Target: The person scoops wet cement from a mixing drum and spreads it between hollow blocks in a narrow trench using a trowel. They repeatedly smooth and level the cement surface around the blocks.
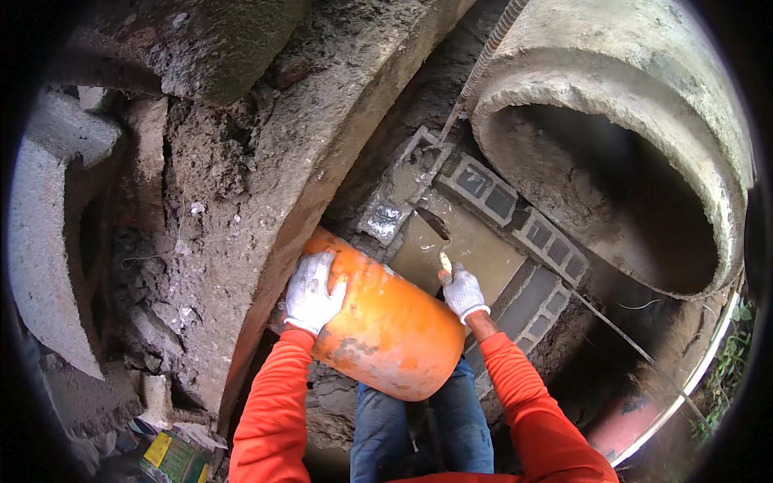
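Note:
A wide orange pipe (394,314), smeared with mud, lies slantwise in front of my legs, its upper left end against a concrete beam. My left hand (312,291), in a whitish glove, holds it near that end with the thumb apart; the fingertips are partly hidden. Beyond the pipe's right part, my gloved right hand (462,290) is closed around the pale handle of a trowel (445,262). The trowel's dark blade (434,223) is over muddy water (483,249) in a pit framed by hollow concrete blocks (481,188).
The thick concrete beam (322,153) runs diagonally on the left, beside broken slabs (56,241) and rubble. A large concrete pipe (596,68) opens at the upper right. A ribbed steel bar (487,56) slants down to the blocks, and a thin rod (620,332) crosses the right side.

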Demonstrator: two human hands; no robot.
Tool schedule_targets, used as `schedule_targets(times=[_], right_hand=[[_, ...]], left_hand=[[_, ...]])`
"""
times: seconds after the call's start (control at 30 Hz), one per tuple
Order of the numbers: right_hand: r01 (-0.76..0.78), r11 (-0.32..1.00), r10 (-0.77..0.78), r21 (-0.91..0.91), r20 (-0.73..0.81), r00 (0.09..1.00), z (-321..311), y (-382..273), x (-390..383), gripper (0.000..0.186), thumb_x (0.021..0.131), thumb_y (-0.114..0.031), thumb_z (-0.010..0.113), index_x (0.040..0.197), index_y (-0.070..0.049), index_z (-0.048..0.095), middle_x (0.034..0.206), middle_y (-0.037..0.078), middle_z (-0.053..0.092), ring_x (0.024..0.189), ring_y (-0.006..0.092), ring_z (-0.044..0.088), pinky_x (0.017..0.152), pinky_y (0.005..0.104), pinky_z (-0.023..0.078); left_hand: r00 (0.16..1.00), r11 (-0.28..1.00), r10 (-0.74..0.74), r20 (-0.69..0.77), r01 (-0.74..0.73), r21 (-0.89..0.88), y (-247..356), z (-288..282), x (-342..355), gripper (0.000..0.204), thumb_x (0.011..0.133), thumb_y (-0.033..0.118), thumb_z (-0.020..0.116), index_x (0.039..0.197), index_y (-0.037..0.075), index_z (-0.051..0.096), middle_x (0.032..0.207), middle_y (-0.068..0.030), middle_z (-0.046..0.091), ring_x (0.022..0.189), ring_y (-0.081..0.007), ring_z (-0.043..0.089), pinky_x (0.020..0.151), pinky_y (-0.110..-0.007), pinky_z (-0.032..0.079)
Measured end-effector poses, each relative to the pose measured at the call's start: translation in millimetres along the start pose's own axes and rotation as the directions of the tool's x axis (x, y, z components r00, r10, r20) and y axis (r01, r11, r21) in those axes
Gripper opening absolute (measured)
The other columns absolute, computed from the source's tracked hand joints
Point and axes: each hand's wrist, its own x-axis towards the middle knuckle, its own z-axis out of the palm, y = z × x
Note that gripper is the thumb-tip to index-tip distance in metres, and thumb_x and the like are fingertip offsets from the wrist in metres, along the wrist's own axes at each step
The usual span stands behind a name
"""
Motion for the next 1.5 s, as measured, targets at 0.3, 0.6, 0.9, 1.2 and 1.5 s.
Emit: schedule_targets(times=[0.3,0.6,0.9,1.2,1.5], right_hand=[[0.322,0.743,-0.399,-0.587,-0.002,0.917,-97,-22,14,0.055,0.105,-0.019,0.060,0.158,-0.006,0.053,0.094,0.025,0.073,0.084,0.0415,0.075,0.075,0.0532,0.061],[0.377,0.634,-0.298,-0.676,0.236,0.925,-92,-92,96,0.046,0.117,-0.022,0.036,0.153,-0.001,0.056,0.115,0.028,0.076,0.110,0.0438,0.076,0.092,0.0528,0.061],[0.373,0.623,-0.346,-0.688,0.185,0.920,-92,-142,78,0.037,0.116,-0.019,0.044,0.138,0.003,0.064,0.107,0.026,0.078,0.090,0.0432,0.079,0.075,0.0522,0.064],[0.366,0.544,-0.356,-0.755,0.187,0.916,-69,-96,105,0.038,0.113,-0.013,0.046,0.146,-0.001,0.059,0.118,0.024,0.074,0.099,0.0402,0.079,0.077,0.0500,0.064],[0.338,0.881,-0.360,-0.331,-0.006,0.933,-93,-75,80,0.049,0.111,-0.028,0.052,0.153,-0.003,0.057,0.109,0.029,0.077,0.098,0.0433,0.077,0.082,0.0556,0.060]], left_hand=[[1.000,1.000,-0.007,-0.024,0.007,0.005,-7,-2,-6,0.058,0.093,0.033,0.077,0.140,0.002,0.064,0.130,-0.0232,0.070,0.117,-0.0443,0.066,0.106,-0.052,0.053],[0.998,0.998,-0.056,0.029,0.057,-0.023,-12,-3,-12,0.059,0.096,0.035,0.075,0.142,0.001,0.063,0.132,-0.0236,0.070,0.120,-0.0443,0.066,0.109,-0.052,0.052],[0.985,0.993,-0.115,0.125,0.115,0.004,-15,-2,-15,0.066,0.100,0.044,0.070,0.149,0.002,0.059,0.145,-0.0237,0.066,0.134,-0.0409,0.064,0.114,-0.048,0.052],[0.993,0.999,-0.046,0.104,0.046,0.000,-3,-2,0,0.064,0.099,0.041,0.072,0.148,0.002,0.059,0.143,-0.0242,0.066,0.132,-0.0422,0.064,0.113,-0.049,0.052],[0.995,0.999,-0.023,0.094,0.020,0.033,-11,-10,-5,0.062,0.096,0.037,0.075,0.143,0.000,0.061,0.136,-0.0236,0.067,0.126,-0.0427,0.064,0.111,-0.050,0.052]])
